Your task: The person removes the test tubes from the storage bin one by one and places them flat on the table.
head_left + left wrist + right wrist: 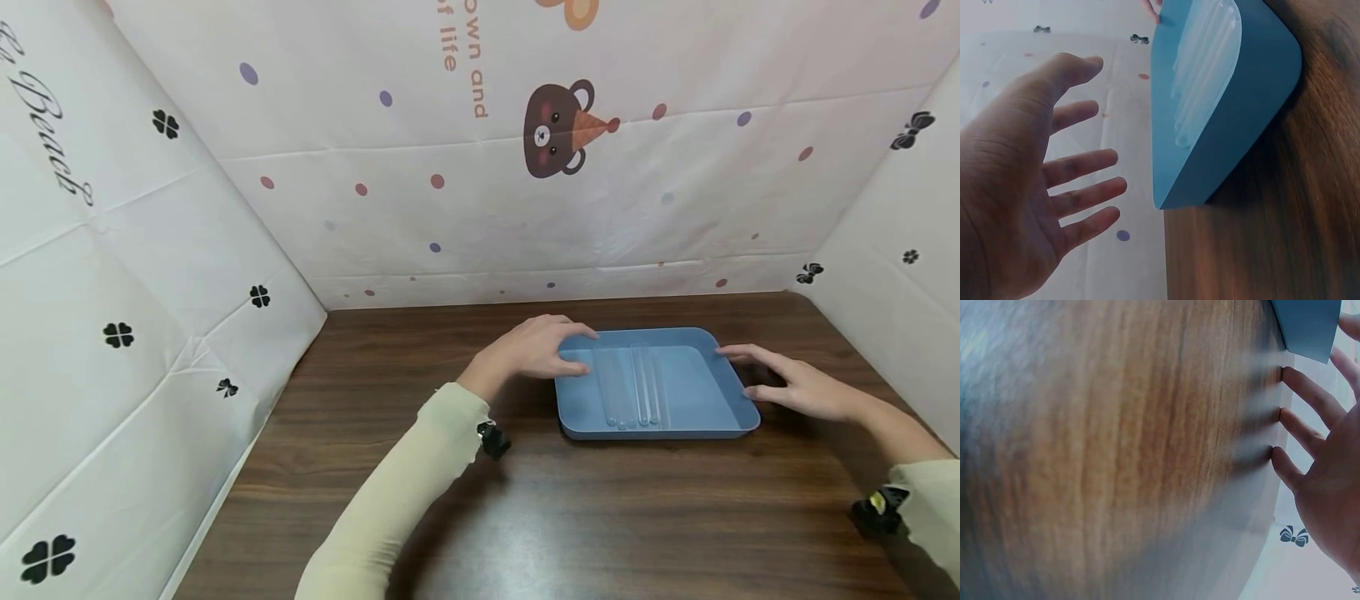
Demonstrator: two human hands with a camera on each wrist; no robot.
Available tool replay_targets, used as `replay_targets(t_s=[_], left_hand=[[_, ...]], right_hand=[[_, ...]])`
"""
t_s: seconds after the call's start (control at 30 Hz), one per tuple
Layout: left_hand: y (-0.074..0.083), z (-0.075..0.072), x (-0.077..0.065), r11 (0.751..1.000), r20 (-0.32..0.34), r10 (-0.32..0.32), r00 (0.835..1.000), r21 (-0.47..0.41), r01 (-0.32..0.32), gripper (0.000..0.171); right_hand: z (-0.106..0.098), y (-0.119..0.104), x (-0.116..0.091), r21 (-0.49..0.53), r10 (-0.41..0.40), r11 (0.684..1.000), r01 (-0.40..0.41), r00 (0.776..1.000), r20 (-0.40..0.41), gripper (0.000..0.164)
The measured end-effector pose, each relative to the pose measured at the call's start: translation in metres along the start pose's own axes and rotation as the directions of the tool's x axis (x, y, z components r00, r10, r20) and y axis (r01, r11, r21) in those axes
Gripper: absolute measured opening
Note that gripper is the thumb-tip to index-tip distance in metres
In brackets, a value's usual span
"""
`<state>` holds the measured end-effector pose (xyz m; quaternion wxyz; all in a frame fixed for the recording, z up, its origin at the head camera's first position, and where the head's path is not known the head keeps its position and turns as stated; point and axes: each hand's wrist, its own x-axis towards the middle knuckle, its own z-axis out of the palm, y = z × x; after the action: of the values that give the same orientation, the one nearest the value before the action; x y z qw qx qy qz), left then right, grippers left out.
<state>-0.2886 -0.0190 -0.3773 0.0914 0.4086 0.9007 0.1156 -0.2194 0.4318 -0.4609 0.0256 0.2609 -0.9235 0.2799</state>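
A shallow blue tray (697,379) lies on the wooden table, and several clear test tubes (645,392) rest side by side in its left half. At the tray's left end is my left hand (536,346), palm toward it. The left wrist view shows its spread fingers (1085,169) apart from the tray wall (1247,87), holding nothing. My right hand (802,387) is at the opposite end, with thumb and index fingertip right at the rim. In the right wrist view its other fingers (1313,394) extend loosely beside the tray, tips close over the table.
The dark wood table (600,517) stretches in front of the tray. A white printed sheet (450,208) with dots and a bear hangs behind, and white sheets with black clovers and bows stand at left (187,275) and right (900,317).
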Motion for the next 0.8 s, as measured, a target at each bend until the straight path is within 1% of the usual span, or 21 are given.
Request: replay_targets(t_s=[0.1, 0.2, 0.43, 0.6, 0.8], left_hand=[[0.001, 0.003, 0.006, 1.0, -0.004, -0.002, 1.0, -0.002, 0.002, 0.061], [0.002, 0.006, 0.012, 1.0, -0.013, -0.017, 1.0, -0.008, 0.017, 0.062], [0.009, 0.014, 0.021, 0.995, -0.015, -0.095, 0.995, -0.019, 0.095, 0.065], [0.012, 0.02, 0.027, 0.989, -0.004, -0.141, 0.99, -0.04, 0.14, 0.064], [0.014, 0.022, 0.032, 0.987, 0.034, -0.148, 0.988, -0.056, 0.15, 0.056]], right_hand=[[0.0, 0.001, -0.001, -0.002, 0.005, 1.0, -0.005, 1.0, 0.001, 0.063], [0.001, 0.001, 0.0, -0.008, 0.009, 1.0, -0.009, 1.0, 0.001, 0.063], [0.001, 0.003, 0.001, -0.01, 0.014, 1.0, -0.014, 1.0, 0.005, 0.063], [0.001, 0.003, 0.0, -0.007, 0.011, 1.0, -0.011, 1.0, 0.004, 0.063], [0.0, 0.003, 0.0, -0.019, 0.035, 0.999, -0.035, 0.999, 0.013, 0.063]])
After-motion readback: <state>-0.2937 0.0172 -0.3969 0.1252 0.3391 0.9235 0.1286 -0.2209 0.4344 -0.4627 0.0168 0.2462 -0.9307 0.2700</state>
